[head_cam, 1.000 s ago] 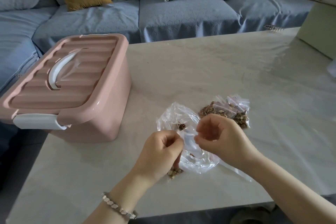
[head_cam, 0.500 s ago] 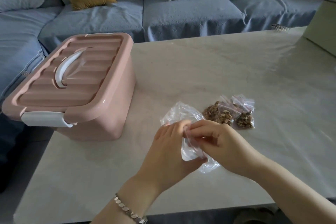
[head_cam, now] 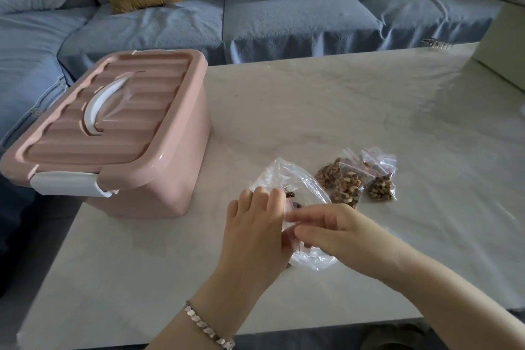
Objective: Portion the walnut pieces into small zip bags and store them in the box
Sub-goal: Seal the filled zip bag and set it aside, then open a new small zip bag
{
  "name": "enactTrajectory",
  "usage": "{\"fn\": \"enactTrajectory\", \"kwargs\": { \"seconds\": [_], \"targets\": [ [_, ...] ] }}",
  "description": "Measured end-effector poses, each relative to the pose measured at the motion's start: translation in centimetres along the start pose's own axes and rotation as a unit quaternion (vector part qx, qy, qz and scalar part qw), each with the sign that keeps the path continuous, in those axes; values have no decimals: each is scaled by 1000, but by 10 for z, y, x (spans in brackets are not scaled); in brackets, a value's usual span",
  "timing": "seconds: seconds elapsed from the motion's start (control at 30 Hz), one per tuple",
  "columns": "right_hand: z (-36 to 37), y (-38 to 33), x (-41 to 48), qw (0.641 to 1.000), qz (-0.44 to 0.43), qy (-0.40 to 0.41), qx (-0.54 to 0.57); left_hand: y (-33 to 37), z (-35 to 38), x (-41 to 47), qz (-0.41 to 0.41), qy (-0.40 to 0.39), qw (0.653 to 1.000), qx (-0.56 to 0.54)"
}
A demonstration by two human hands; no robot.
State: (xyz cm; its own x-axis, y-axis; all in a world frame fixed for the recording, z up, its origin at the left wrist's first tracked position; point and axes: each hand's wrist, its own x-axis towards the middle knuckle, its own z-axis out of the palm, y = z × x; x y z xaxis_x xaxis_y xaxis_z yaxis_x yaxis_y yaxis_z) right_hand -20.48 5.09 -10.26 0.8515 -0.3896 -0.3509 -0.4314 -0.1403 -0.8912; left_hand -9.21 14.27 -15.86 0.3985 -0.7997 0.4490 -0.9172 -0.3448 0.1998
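Though closed, pink box (head_cam: 159, 187) on pale marble table (head_cam: 312, 99), blue sofa (head_cam: 284, 23) behind.

Pink box (head_cam: 147, 167) at left of tabletop (head_cam: 312, 111): ribbed lid on, white handle lying flat, white latch on the near end. Right of it, a crumpled clear bag (head_cam: 279, 175) lies flat, a few dark walnut bits (head_cam: 289, 194) inside. My left hand (head_cam: 255, 227) and right hand (head_cam: 332, 231) pinch its plastic. Just beyond it lie small zip bags (head_cam: 348, 187), walnut-filled, flat and overlapping.
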Motion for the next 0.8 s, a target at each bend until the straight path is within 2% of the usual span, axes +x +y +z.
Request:
{"fn": "enactTrajectory", "kwargs": {
  "seconds": [0.2,0.4,0.53,0.57,0.63,0.7,0.73,0.8],
  "targets": [
    [-4,-4,1,998,1,-33,-59,-1,7,-9,1,-1,1000,-5],
    [-3,-2,-1,997,-34,-50,-45,3,8,-11,26,27,998,-43],
    [-4,5,-1,996,-22,-77,-37,1,9,-10,39,11,997,-63],
    [-7,9,-1,998,-20,-56,-32,0,7,-10,27,4,997,-73],
    [-17,25,1,997,-21,48,-61,-4,2,-11,-17,-11,994,-108],
    [-32,50,1,968,-6,169,-186,-11,1,-19,-92,-32,984,-152],
    [-38,62,0,945,25,201,-255,-15,3,-23,-138,-56,976,-161],
    [-44,85,1,906,108,185,-365,-19,11,-33,-220,-124,958,-138]
  ]
}}
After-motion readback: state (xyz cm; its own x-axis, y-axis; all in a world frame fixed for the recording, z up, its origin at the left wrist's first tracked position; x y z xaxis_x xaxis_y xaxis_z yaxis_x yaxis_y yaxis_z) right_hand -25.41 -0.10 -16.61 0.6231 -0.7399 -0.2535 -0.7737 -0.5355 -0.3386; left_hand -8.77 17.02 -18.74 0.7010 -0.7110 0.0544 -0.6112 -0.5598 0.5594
